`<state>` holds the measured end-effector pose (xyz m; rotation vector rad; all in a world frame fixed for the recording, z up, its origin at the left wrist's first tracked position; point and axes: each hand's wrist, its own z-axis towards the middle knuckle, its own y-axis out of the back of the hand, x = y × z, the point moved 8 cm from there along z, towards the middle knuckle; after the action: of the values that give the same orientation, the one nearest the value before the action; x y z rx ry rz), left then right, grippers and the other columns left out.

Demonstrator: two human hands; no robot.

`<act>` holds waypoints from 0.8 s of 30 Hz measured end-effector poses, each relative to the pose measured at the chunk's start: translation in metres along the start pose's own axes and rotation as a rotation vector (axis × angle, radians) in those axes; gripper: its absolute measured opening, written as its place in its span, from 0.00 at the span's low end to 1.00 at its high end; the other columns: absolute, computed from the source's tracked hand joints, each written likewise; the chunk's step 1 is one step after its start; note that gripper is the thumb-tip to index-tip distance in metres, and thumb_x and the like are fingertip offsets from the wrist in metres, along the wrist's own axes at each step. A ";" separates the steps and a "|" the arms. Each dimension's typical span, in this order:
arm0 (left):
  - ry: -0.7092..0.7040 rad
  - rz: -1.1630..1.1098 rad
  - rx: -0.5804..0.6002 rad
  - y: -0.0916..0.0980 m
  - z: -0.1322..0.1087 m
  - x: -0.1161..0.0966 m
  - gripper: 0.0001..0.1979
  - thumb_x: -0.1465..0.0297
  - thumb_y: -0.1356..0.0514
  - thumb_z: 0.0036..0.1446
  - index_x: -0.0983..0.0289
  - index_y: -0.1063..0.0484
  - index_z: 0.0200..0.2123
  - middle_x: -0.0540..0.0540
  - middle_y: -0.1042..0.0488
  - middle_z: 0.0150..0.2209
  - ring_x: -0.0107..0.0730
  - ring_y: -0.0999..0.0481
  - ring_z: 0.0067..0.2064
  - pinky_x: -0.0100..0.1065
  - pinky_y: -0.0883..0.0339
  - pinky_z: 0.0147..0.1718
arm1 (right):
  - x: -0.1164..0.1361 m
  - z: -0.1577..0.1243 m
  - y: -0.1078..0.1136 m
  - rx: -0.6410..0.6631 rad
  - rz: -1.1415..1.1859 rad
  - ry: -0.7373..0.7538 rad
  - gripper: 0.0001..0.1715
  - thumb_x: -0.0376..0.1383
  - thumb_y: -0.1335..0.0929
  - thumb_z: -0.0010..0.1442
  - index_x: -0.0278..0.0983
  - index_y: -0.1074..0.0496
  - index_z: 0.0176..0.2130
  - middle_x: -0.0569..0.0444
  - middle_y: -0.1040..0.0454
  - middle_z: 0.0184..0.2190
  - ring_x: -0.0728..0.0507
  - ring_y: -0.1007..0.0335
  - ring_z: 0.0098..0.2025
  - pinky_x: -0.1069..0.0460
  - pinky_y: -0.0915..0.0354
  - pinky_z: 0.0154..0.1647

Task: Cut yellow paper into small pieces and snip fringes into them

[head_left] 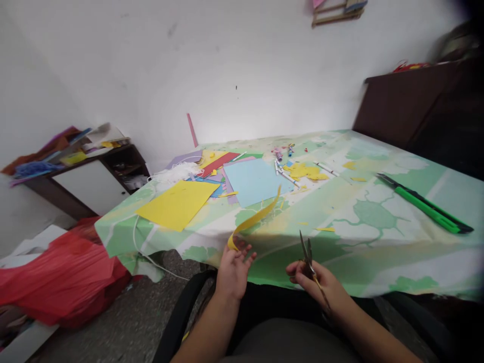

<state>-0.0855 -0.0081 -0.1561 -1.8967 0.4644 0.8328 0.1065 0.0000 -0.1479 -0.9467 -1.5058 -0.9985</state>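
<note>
My left hand [235, 269] is closed on one end of a long yellow paper strip [259, 216]. The strip curves up and to the right, over the near part of the table. In my right hand [319, 282] are scissors [308, 257], their slightly parted blades pointing up and away from me. A gap separates the blades from the strip. Beyond my hands lie a light blue sheet [253, 180] and a yellow sheet [177, 204]. Crumpled yellow paper scraps [308, 171] sit farther back.
A green cutter knife [427, 206] lies at the table's right. White string [177, 173], markers [287, 175] and a red paper piece [217, 165] are on the patterned tablecloth [363, 262]. A red plastic bag [71, 277] and a low cabinet [83, 186] stand left.
</note>
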 end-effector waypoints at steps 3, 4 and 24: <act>0.104 -0.092 0.048 -0.002 -0.002 0.002 0.13 0.73 0.46 0.41 0.62 0.36 0.35 0.53 0.32 0.34 0.34 0.28 0.36 0.40 0.34 0.36 | -0.009 0.005 0.001 -0.038 0.133 -0.059 0.23 0.53 0.32 0.42 0.37 0.29 0.30 0.50 0.29 0.31 0.41 0.31 0.34 0.44 0.36 0.40; 0.109 -0.091 0.072 -0.003 -0.002 -0.001 0.13 0.71 0.46 0.43 0.62 0.36 0.36 0.54 0.31 0.34 0.35 0.28 0.36 0.41 0.35 0.36 | -0.012 0.006 0.001 -0.045 0.177 -0.069 0.24 0.53 0.31 0.42 0.37 0.29 0.30 0.50 0.29 0.31 0.41 0.31 0.34 0.44 0.36 0.41; 0.251 -0.119 -0.026 0.011 0.011 0.015 0.10 0.66 0.47 0.56 0.68 0.34 0.29 0.51 0.31 0.21 0.25 0.29 0.21 0.26 0.37 0.18 | -0.042 0.009 -0.007 -0.047 0.331 -0.096 0.23 0.51 0.29 0.39 0.35 0.30 0.24 0.51 0.30 0.26 0.45 0.33 0.30 0.48 0.34 0.32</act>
<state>-0.0856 -0.0027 -0.1769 -2.0418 0.4891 0.5269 0.1026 0.0030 -0.1911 -1.2456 -1.3510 -0.7603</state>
